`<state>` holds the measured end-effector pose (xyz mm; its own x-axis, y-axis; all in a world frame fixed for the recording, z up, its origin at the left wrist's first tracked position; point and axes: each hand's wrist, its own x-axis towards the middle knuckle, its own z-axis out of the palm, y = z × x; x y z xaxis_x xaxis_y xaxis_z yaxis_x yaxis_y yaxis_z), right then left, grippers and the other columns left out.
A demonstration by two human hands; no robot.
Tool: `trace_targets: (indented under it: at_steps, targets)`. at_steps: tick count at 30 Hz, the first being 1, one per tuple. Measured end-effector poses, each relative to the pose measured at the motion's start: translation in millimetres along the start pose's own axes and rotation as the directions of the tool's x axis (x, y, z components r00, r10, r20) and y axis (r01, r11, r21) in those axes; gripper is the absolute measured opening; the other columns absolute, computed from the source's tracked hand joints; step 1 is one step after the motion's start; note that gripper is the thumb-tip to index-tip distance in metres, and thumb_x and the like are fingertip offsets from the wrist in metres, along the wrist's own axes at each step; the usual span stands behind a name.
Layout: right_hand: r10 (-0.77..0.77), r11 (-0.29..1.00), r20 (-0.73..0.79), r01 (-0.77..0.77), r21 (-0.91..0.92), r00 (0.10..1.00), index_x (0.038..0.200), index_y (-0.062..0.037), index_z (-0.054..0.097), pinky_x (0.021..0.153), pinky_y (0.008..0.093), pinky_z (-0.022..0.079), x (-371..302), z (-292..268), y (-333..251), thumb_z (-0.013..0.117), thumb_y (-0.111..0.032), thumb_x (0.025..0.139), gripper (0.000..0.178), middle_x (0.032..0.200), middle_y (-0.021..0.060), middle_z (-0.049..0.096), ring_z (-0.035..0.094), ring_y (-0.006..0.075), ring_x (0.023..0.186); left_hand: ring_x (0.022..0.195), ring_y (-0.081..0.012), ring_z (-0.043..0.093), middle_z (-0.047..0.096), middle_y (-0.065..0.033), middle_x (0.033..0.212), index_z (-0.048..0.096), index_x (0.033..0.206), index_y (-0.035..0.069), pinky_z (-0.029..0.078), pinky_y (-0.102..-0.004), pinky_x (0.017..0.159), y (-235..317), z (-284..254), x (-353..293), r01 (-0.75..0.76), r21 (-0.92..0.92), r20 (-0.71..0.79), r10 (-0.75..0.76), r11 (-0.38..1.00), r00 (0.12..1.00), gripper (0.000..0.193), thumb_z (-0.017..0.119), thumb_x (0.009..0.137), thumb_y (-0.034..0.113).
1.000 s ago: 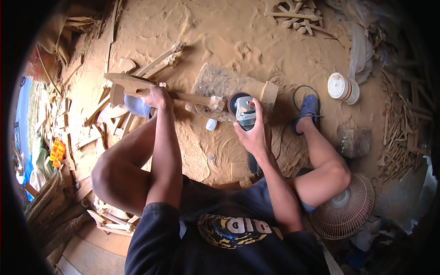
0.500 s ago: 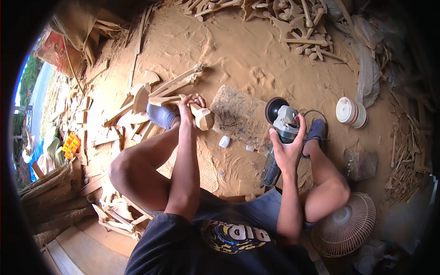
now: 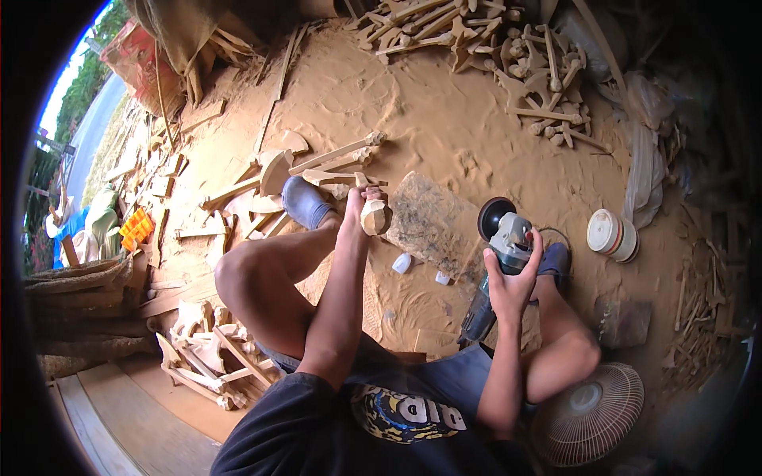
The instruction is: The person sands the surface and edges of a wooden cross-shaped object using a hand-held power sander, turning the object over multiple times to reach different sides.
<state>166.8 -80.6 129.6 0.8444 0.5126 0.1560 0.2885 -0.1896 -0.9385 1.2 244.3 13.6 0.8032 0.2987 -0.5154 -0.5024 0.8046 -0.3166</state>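
Observation:
My left hand (image 3: 364, 195) is closed around a pale wooden piece with a faceted, knob-like end (image 3: 374, 219). That knob faces me, beside the left end of a worn wooden block (image 3: 432, 218) on the sandy ground. My right hand (image 3: 512, 284) grips an angle grinder (image 3: 510, 236) by its head, thumb and fingers around the housing. Its round black disc (image 3: 495, 218) points away from me, just right of the block, and its body slants down toward my lap. Past my left hand lie carved wooden pieces (image 3: 341, 153) with knobbed ends.
A large heap of carved wood (image 3: 548, 79) lies far right. A white tub (image 3: 609, 236) rests beyond my right foot, with a round fan (image 3: 587, 416) nearer me. More carved pieces (image 3: 210, 357) are piled left of my knee. Two small white objects (image 3: 402, 262) sit by the block.
The view has shifted, so the scene sits lower and further right. My left hand has turned the wooden piece, bringing its knob more toward me. My right hand still holds the grinder.

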Motion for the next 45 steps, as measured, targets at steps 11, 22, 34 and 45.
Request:
trace_targets:
  at_steps: [11,22,34,45]
  targets:
    - [-0.241,0.97,0.207,0.24,0.028,0.948,0.161,0.0,0.038,0.11,0.0454,0.051,-26,16,-30,0.088,-0.022,0.084,0.093,0.142,0.0254,0.062,0.064,0.0352,0.129,0.046,-0.0077,0.03,0.032,0.007,0.058,0.041,0.078,0.016,0.034,-0.0261,0.043,-16,-7,15,-0.333,0.27,-0.068,0.363,0.904,0.929,0.026,0.041,0.102,0.007]
    - [-0.097,0.993,0.388,0.062,0.102,0.916,0.163,-0.0011,0.036,0.109,0.0439,0.052,-40,32,-45,0.087,-0.018,0.084,0.095,0.141,0.0253,0.063,0.067,0.0325,0.126,0.049,-0.0086,0.027,0.03,0.0055,0.063,0.041,0.08,0.015,0.032,-0.0267,0.044,-25,-11,22,-0.397,0.398,-0.153,0.487,0.827,0.86,0.024,0.04,0.102,0.007]
    - [-0.133,0.989,0.336,0.101,0.112,0.932,0.161,0.0002,0.038,0.114,0.044,0.048,-34,33,-50,0.087,-0.017,0.084,0.093,0.145,0.0248,0.058,0.061,0.0325,0.132,0.048,-0.0087,0.025,0.028,0.0055,0.063,0.038,0.081,0.015,0.033,-0.0273,0.044,-33,-14,20,-0.402,0.419,-0.128,0.491,0.814,0.862,0.024,0.04,0.104,0.007]
    - [-0.176,0.977,0.176,0.149,0.154,0.969,0.161,0.0003,0.038,0.112,0.0438,0.05,-31,18,-37,0.088,-0.017,0.085,0.093,0.144,0.0227,0.059,0.063,0.0315,0.13,0.061,-0.0133,0.049,0.05,0.0023,0.071,0.051,0.084,0.012,0.048,-0.0277,0.055,19,29,-19,-0.153,0.638,-0.022,0.217,0.755,0.976,0.025,0.062,0.1,0.028]
